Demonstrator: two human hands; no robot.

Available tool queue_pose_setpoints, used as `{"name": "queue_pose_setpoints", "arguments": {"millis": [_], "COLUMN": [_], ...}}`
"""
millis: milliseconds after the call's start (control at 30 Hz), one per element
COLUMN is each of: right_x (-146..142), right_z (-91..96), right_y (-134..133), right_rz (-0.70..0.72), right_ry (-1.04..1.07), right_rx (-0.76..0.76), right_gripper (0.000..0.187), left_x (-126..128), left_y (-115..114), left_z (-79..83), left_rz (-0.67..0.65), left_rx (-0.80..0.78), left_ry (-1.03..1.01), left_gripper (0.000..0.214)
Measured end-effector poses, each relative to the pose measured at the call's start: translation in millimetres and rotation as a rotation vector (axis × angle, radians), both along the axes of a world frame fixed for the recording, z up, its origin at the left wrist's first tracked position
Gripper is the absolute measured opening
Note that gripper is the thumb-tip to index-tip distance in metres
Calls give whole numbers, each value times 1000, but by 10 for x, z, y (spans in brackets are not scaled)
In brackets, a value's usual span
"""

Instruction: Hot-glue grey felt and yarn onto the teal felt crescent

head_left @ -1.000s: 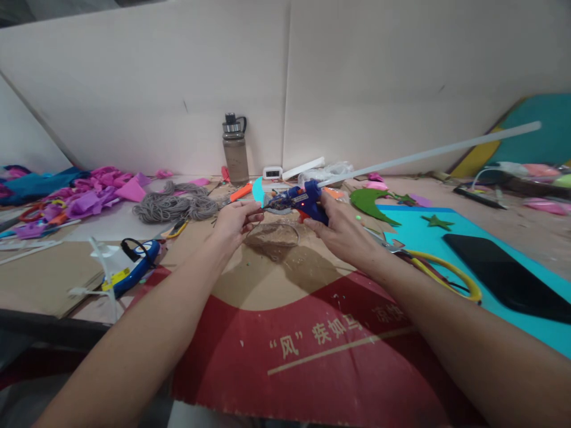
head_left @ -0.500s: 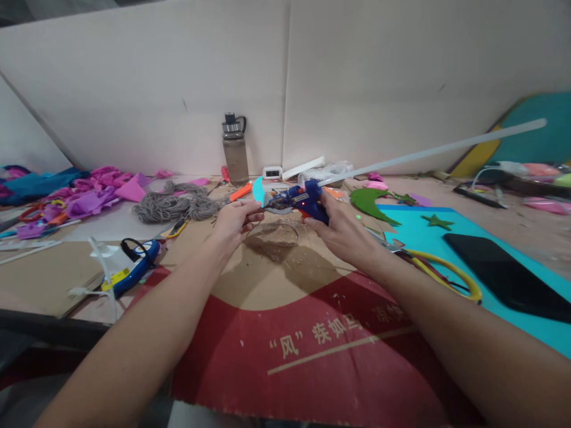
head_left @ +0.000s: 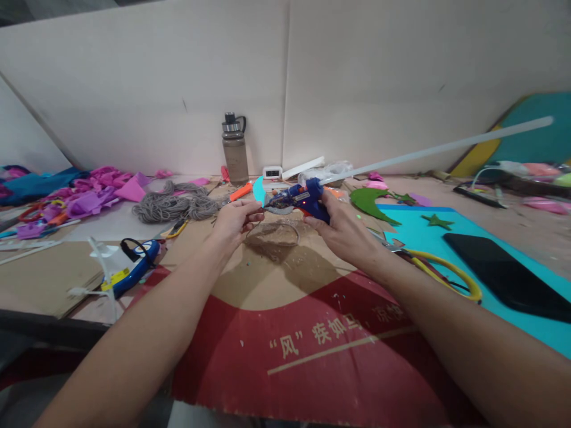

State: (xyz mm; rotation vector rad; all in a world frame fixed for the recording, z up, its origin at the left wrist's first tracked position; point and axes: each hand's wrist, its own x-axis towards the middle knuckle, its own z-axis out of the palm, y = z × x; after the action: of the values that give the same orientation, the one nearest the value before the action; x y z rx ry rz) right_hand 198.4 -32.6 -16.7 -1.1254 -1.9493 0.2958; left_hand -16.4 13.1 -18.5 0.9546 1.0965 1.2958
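Observation:
My right hand [head_left: 345, 229] is wrapped round the handle of a blue hot glue gun [head_left: 306, 195], where a small red light glows. From the back of the gun a long translucent glue stick [head_left: 437, 151] sticks out up to the right. The fingertips of my left hand [head_left: 236, 221] pinch a turquoise crescent-shaped piece [head_left: 259, 188] by its lower end. The gun's nozzle points left, close to that end; whether it touches is too small to tell. Below both hands, a thin ring [head_left: 298, 234] lies on the red and brown cardboard [head_left: 276, 291].
To the right are yellow-handled scissors [head_left: 439, 270], a black phone [head_left: 504, 273], a turquoise sheet [head_left: 410, 223] and a green crescent [head_left: 368, 205]. Grey cord [head_left: 178, 203] and a blue power strip [head_left: 138, 270] lie left. A water bottle [head_left: 235, 154] stands at the back.
The glue gun and its stick have shifted very slightly, the stick's far end moving a little right and up. My left hand and the crescent are almost still.

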Motion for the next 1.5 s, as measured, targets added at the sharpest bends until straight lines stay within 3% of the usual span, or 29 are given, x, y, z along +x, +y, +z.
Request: {"name": "queue_pose_setpoints", "arguments": {"millis": [1500], "right_x": [29], "right_z": [9], "right_y": [5], "right_rz": [-15], "right_ry": [19], "right_rx": [-6], "right_gripper": [45], "left_x": [11], "left_y": [-6], "left_z": [4], "left_rz": [-52], "left_rx": [43], "left_ry": [65], "left_gripper": [10]}}
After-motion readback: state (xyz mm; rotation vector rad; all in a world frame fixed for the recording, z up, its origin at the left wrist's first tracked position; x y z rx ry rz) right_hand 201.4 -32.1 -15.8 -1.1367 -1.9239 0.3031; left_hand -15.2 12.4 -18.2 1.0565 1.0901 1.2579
